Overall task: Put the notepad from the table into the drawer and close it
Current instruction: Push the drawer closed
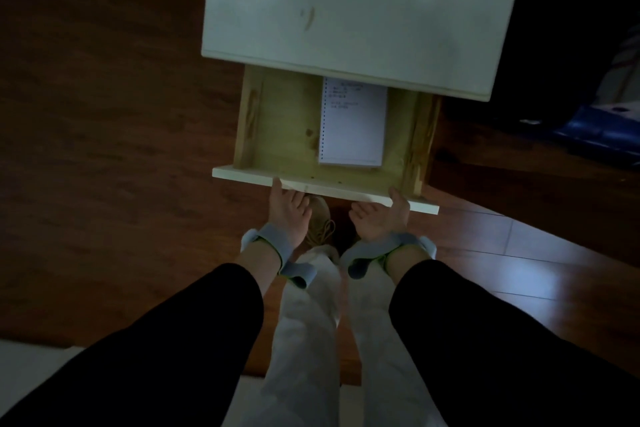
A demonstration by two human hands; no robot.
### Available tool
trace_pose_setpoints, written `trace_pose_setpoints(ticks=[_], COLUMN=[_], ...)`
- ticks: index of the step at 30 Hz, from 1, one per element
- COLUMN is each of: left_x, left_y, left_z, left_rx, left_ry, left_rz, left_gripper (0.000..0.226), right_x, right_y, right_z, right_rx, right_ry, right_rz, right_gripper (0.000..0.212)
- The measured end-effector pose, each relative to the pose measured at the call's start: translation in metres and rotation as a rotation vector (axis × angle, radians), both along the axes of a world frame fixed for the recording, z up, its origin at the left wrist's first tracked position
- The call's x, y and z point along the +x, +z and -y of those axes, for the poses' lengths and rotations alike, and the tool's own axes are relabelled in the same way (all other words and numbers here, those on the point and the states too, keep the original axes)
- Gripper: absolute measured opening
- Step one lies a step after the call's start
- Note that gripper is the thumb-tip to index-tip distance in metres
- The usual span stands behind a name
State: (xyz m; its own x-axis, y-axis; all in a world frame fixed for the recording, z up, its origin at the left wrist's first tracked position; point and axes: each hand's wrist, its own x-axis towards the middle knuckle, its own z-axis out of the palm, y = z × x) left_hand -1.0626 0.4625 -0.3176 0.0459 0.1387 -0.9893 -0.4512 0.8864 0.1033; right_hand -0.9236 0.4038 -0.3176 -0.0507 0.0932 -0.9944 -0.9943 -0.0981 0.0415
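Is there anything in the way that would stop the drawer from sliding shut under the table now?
Nothing visible blocks it. The notepad lies flat on the floor of the drawer, below the rim. Left hand and right hand sit on the front panel, outside. The back under the table is hidden.

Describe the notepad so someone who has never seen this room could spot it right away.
Find the pale wooden table seen from above, with its open drawer pulled out toward the person. The notepad lies flat on the drawer bottom, right of centre, its far end tucked under the tabletop. It is the only thing in the drawer: a white page with spiral binding down its left edge and some writing near the top.
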Motion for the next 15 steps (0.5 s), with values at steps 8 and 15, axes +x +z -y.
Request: trace_pose_setpoints(ticks=[8, 15], left_x=[0.012, 0.028], left_y=[0.004, -0.002], left_z=[-0.02, -0.052], left_rx=[0.053, 0.134], left_ry=[0.0, -0.049], left_rz=[0.019, 0.063], left_gripper=[0.079, 0.078], right_x=[0.008, 0.025], right_y=[-0.011, -0.01], right_z=[-0.01, -0.044], right_rx=[0.062, 0.088], right_ry=[-0.009, 0.011], right_rz=[0.048, 0.108], right_gripper=[0.076, 0.07])
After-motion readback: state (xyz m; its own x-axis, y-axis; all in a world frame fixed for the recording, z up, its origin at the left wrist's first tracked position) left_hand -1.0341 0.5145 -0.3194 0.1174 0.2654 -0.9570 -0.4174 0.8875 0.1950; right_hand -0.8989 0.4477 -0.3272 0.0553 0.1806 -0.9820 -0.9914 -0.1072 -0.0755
